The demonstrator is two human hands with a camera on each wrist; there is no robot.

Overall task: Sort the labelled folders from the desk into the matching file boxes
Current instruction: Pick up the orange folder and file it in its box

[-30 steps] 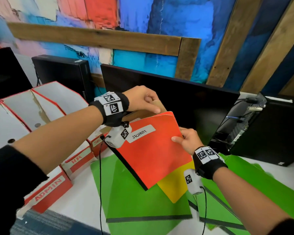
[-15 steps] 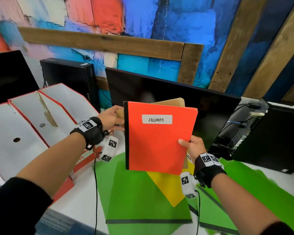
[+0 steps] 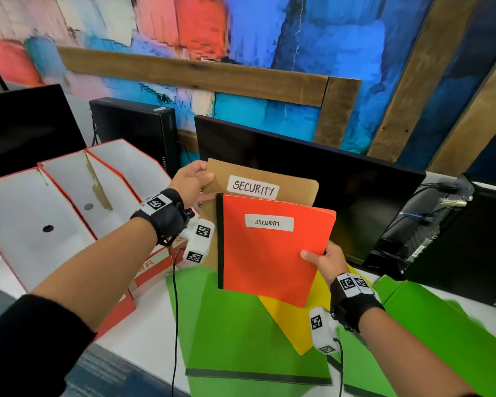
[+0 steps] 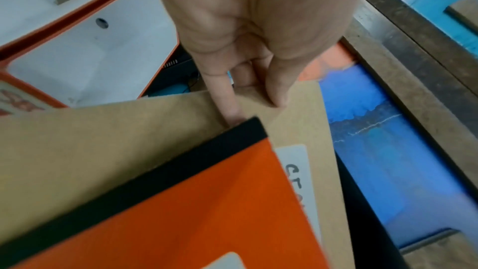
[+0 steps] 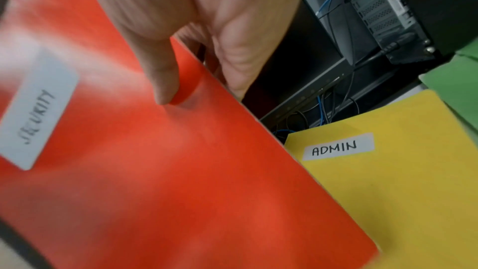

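Note:
I hold two folders upright above the desk. My right hand (image 3: 324, 259) pinches the right edge of an orange folder (image 3: 269, 259) with a black spine, labelled SECURITY; in the right wrist view the thumb lies on its orange cover (image 5: 181, 171). Behind it stands a brown folder (image 3: 295, 184), also labelled SECURITY, whose top left corner my left hand (image 3: 195, 181) pinches. The left wrist view shows thumb and fingers on the brown folder (image 4: 103, 150), beside the orange folder's (image 4: 207, 222) black spine. A yellow ADMIN folder (image 5: 388, 181) lies below on green folders (image 3: 241, 339).
White file boxes (image 3: 69, 196) with red trim stand in a row at the left, fronts labelled in red. A dark monitor (image 3: 327, 181) stands right behind the folders, another (image 3: 26, 130) at far left. Computer towers (image 3: 470, 239) with cables sit at the right and back (image 3: 135, 130).
The orange folder turned upright from a tilt, then dropped slightly. The brown folder rose behind it, so its SECURITY label now shows. My left hand went up to the brown folder's top corner.

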